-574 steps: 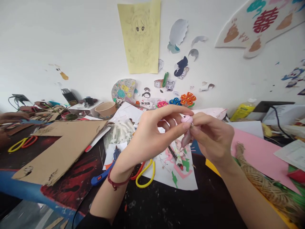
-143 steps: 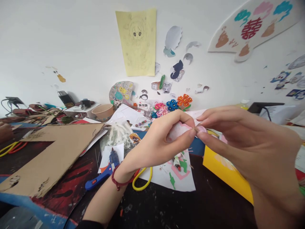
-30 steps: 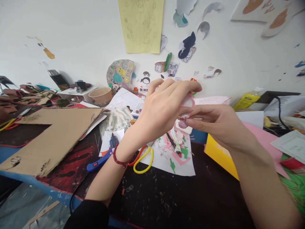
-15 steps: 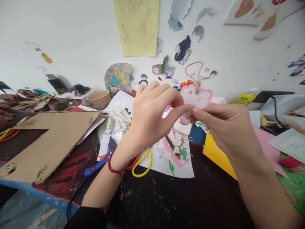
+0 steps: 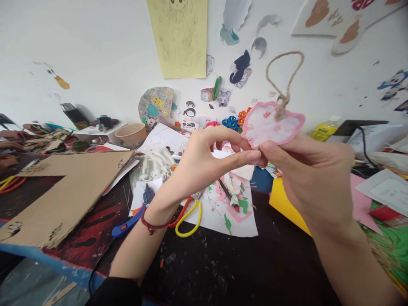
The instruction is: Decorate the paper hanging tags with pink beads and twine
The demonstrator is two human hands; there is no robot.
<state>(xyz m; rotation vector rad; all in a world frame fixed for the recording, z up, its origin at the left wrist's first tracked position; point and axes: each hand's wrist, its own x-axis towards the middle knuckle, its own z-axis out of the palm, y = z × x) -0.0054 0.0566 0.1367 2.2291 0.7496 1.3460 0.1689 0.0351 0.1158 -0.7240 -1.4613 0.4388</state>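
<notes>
Left hand (image 5: 204, 159): thumb and index narrowed to a pinch at the lower tip of the pink-edged tag (image 5: 264, 124); exact bit nipped is hidden. Tag is mid-air above the tabletop (image 5: 204, 272), flat side to camera, twine loop (image 5: 283, 101) standing up from its top. Right hand (image 5: 318, 174): holding the tag low, thumb in front, fingers behind. To do it well, I'd keep the right grip light so nothing creases, work with left fingertips only, and tilt the lower tip into view, since the thumbs crowd it.

Around, left to right: cardboard piece (image 5: 73, 191) over the tabletop's left part; blue glue gun (image 5: 134, 219) just beside the left forearm (image 5: 134, 255); bag of white pieces (image 5: 156, 163) behind it; scissors (image 5: 200, 212), handles toward the front edge; white sheet (image 5: 210, 219) with green scraps (image 5: 244, 205) and pen (image 5: 227, 192); yellow card (image 5: 288, 206) near the right forearm (image 5: 350, 255). In the way: glue gun and scissors, should the left hand drop; a small part could get lost among the scraps.
</notes>
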